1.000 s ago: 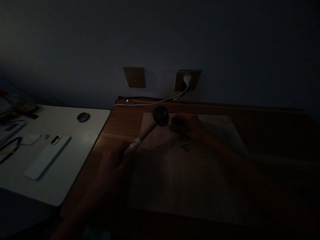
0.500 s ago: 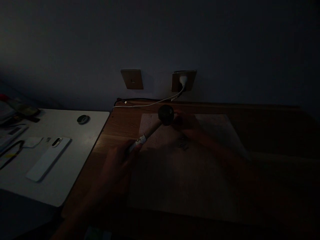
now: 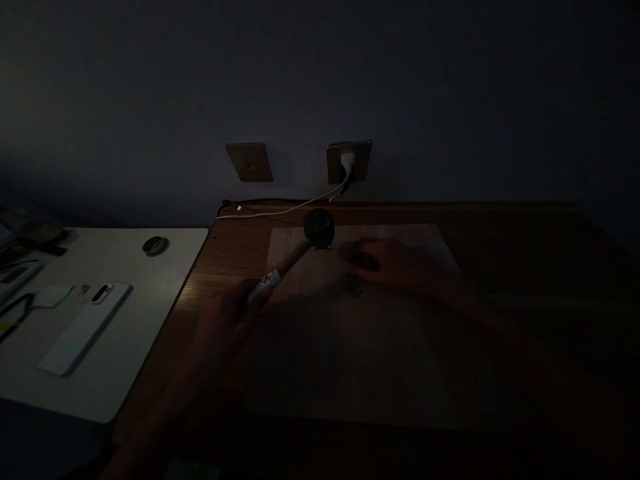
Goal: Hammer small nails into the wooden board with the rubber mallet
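The scene is very dark. My left hand [image 3: 225, 327] is wrapped round the pale handle of a mallet [image 3: 300, 245], whose round black head hangs just above a light board [image 3: 350, 347] on the wooden desk [image 3: 235, 247]. My right hand [image 3: 385, 263] rests on the board just right of the mallet head, fingers curled as if pinching something too small and dark to name. A small dark metal piece [image 3: 353, 287] lies on the board below that hand.
A white table [image 3: 125, 347] to the left carries a white phone [image 3: 83, 327], a round dark object [image 3: 155, 246] and clutter at its far left. On the wall are a switch plate [image 3: 249, 162] and a socket [image 3: 349, 162] with a white plug and cable.
The mallet head went right toward my right hand, then came back slightly left and up. The view shifted, so everything sits further left in the picture. My right hand stays on the board.
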Action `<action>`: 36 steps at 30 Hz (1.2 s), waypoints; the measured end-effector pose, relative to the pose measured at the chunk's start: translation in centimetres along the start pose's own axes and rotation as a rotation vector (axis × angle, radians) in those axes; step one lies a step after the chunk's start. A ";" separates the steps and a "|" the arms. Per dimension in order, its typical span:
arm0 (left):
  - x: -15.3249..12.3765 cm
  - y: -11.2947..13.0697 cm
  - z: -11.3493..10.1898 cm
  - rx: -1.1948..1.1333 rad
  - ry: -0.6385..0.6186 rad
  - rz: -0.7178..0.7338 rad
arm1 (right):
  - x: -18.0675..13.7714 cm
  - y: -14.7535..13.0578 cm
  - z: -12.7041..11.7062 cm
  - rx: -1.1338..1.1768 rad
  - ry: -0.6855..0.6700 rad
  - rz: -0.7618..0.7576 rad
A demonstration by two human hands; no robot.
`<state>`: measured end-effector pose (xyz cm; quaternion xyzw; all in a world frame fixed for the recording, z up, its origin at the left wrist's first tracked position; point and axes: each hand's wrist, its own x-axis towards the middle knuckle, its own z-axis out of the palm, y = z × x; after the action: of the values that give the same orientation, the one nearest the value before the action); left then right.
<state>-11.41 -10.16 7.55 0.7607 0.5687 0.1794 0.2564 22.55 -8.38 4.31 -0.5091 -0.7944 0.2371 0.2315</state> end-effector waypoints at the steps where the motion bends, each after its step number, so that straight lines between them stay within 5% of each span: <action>1: 0.0 0.2 -0.1 0.001 0.010 -0.009 | -0.1 -0.2 0.2 -0.013 -0.031 -0.007; 5: -0.1 0.7 -0.6 0.012 0.039 -0.036 | 0.5 -0.2 0.6 -0.052 -0.051 0.009; 12: -0.5 0.0 -0.7 -0.014 0.046 -0.035 | 2.8 1.5 0.1 0.059 0.197 0.055; 23: -0.5 -0.5 -0.4 -0.076 -0.013 -0.056 | 3.9 1.4 0.9 -0.041 0.127 0.019; 36: 0.1 0.2 0.3 -0.058 -0.025 -0.014 | 3.9 1.5 1.7 0.118 0.153 0.083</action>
<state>-11.04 -10.17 7.44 0.7514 0.5651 0.1842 0.2867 21.10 -4.43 2.56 -0.5437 -0.7371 0.2536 0.3109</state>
